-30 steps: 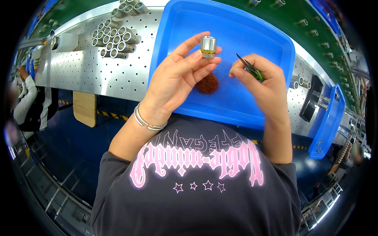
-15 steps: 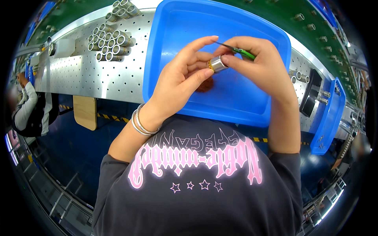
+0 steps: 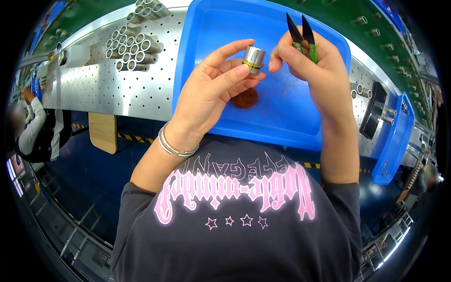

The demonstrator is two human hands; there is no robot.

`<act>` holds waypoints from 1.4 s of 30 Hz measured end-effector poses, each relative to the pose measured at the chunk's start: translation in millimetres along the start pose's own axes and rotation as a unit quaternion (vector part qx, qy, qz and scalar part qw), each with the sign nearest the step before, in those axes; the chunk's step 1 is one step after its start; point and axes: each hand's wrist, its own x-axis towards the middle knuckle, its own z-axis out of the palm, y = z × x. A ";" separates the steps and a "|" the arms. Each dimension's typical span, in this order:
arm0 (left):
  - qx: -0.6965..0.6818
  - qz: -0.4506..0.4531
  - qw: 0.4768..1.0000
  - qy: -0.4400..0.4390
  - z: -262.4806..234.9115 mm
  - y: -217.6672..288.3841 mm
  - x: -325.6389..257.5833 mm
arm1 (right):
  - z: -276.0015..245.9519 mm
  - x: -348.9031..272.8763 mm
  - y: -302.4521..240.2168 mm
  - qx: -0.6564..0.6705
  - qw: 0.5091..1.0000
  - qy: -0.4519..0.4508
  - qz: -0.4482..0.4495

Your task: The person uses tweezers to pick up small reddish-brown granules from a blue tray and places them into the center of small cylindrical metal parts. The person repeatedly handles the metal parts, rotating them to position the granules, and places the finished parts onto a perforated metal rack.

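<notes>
Between the thumb and fingers of my left hand (image 3: pixel 213 84) is a short silver metal sleeve (image 3: pixel 254 56) with a yellow band near its lower end. It is held nearly upright above a large blue tray (image 3: pixel 181 89). My right hand (image 3: pixel 315 70) holds small green-handled scissors (image 3: pixel 307 42), their two dark blades spread apart and pointing away from me. Thumb and forefinger of that hand are close to the sleeve but apart from it. Below the sleeve, a clump of reddish-brown fibre (image 3: pixel 244 98) lies on the tray floor.
Several metal sleeves (image 3: pixel 129 47) stand grouped on the perforated metal table (image 3: pixel 94 87) at left, with more (image 3: pixel 148 10) behind. On the right are a few sleeves (image 3: pixel 361 90), a black holder (image 3: pixel 374 110) and another blue tray (image 3: pixel 393 141). A person (image 3: pixel 37 122) sits at far left.
My right hand has drawn away to the right from the sleeve, and the scissors have turned with blades now spread and pointing away. My left hand has tipped the sleeve nearly upright.
</notes>
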 end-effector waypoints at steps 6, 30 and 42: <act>0.006 0.000 1.000 0.000 -0.8 -0.2 -1.0 | 7.4 11.4 9.9 0.059 0.998 0.023 0.012; -0.032 0.018 0.999 0.011 -6.1 -3.5 0.9 | -12.0 10.8 7.9 0.308 0.940 0.053 -0.138; -0.025 0.020 0.999 0.023 -6.3 -3.2 -1.5 | -3.7 17.1 5.7 0.272 0.947 -0.040 -0.168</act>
